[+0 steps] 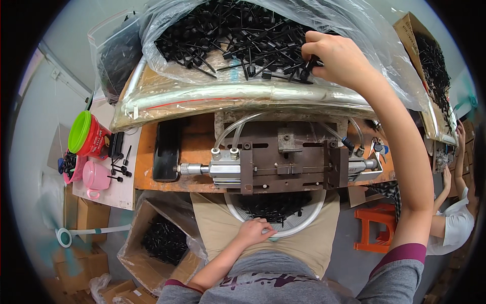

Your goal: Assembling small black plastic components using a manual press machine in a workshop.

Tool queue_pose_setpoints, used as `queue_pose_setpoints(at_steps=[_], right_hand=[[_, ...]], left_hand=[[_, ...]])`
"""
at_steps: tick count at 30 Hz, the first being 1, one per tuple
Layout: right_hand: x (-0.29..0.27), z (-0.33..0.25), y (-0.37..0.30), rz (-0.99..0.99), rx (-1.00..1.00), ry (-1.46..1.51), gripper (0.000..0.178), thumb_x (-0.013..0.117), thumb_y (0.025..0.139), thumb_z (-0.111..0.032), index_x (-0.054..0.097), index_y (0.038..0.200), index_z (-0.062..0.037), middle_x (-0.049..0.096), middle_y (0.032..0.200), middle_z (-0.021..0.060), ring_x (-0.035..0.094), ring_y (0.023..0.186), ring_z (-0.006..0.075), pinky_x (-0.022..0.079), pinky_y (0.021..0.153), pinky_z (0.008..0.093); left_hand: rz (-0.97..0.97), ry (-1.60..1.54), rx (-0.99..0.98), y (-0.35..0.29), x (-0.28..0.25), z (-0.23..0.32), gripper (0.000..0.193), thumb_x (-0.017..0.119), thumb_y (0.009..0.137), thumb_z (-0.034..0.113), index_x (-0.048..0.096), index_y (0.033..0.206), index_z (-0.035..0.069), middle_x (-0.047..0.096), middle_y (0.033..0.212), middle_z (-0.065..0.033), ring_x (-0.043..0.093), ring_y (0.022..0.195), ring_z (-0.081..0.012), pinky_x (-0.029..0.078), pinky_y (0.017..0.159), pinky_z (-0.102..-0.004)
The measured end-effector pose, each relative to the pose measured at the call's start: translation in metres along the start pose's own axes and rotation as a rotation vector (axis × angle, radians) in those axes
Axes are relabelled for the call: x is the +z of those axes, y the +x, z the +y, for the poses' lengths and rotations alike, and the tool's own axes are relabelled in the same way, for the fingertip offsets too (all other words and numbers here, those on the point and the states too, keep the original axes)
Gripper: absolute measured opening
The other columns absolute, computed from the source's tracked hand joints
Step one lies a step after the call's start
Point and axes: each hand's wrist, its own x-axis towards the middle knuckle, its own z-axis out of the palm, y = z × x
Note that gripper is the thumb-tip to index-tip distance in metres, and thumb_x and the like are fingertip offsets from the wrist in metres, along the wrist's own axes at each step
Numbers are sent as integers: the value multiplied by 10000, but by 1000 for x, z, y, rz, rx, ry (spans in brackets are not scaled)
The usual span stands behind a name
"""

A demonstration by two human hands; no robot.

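My right hand (338,58) reaches to the far side, over a heap of black plastic parts (228,30) with round heads and thin stems. Its fingers are closed on one black plastic part (307,71) at the heap's near edge. On my lap sits a white round basket (307,224), holding more such black parts. My left hand (254,232) lies over the basket's near rim with its fingers bent round it. Between my hands stands a metal fixture (288,168) with silver air cylinders (226,169) and clear hoses; neither hand touches it.
A plastic-lined tray edge (243,93) spans the bench's back. At left lie a black phone (167,150), a pink cup (96,175) and a red-green bucket (90,134). Below stand a carton of black parts (164,240) and an orange stool (375,228). A co-worker (453,223) sits at right.
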Motion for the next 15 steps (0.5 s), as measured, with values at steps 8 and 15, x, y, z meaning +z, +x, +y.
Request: queue_pose_setpoints(at_steps=[8,15], right_hand=[[-5,-10,5,-15,-115,37,296,761,692,-46,669,973,-48,592,1005,65,635,954,292,531,825,413],[5,-8,7,0,-5,105,236,749,701,-49,660,912,9,619,940,117,638,889,323,530,779,413]], left_hand=[[-1,-12,-1,0,-2,2,291,698,853,442,764,839,159,684,846,-45,672,867,-276,540,750,-401],[6,-20,13,1,-2,2,267,701,850,420,763,841,161,677,834,-50,668,858,-281,535,747,-410]])
